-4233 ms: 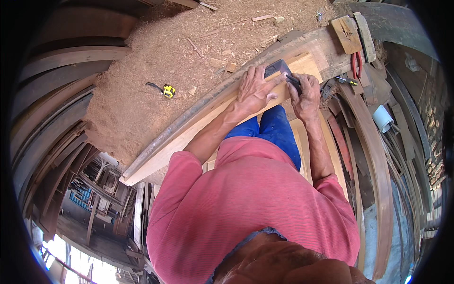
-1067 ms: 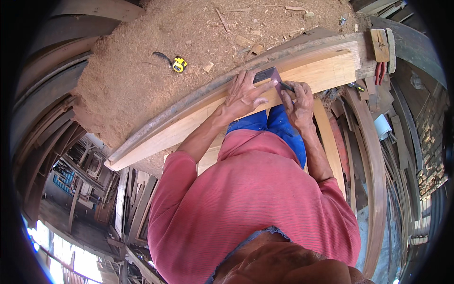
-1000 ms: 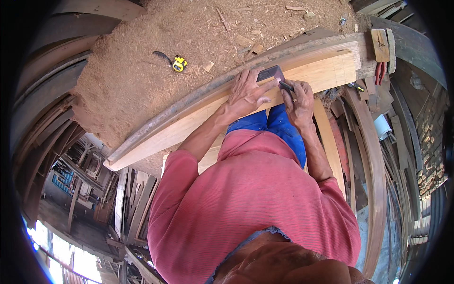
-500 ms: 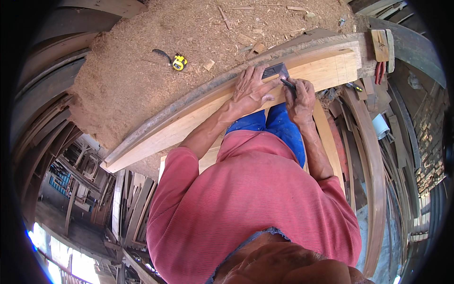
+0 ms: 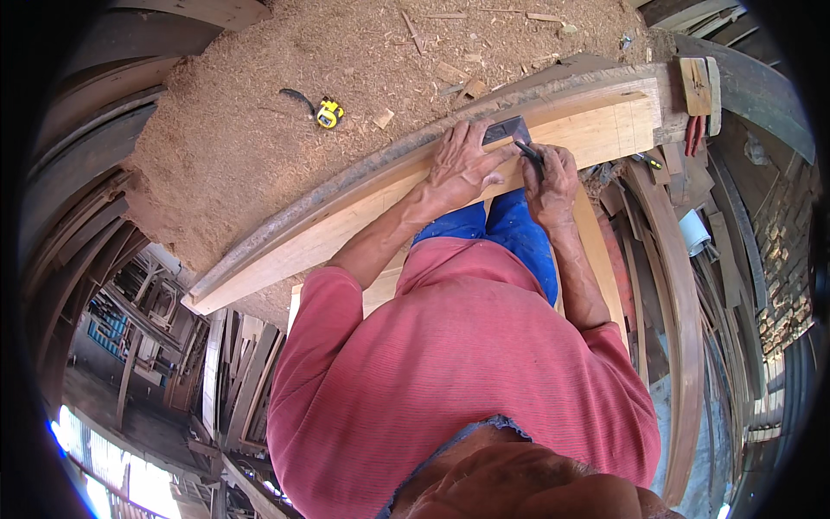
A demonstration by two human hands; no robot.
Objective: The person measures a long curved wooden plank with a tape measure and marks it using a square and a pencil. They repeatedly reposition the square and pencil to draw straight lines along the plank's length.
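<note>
A long pale wooden plank [image 5: 596, 132] runs slantwise across the view in front of me. On its far edge lies a dark try square [image 5: 504, 131]. My left hand [image 5: 462, 166] holds the square against the wood, its thumb and fingers bent over the plank. In my right hand [image 5: 552, 183] is a slim dark pen [image 5: 528, 152], pinched between thumb and fingers. Its tip is beside the square's blade, close to my left fingertips. Thin lines cross the plank's face near its right end.
Sawdust and shavings [image 5: 216, 147] cover the surface beyond the plank. A yellow tape measure [image 5: 328, 113] lies there. Red-handled pliers [image 5: 694, 135] hang by a wooden block [image 5: 694, 86] at the right. A yellow-and-black tool [image 5: 647, 160] and stacked boards [image 5: 679, 285] are nearby.
My right hand and the pen have shifted very slightly beside the square. My left hand stays on the square, and the plank looks unmoved.
</note>
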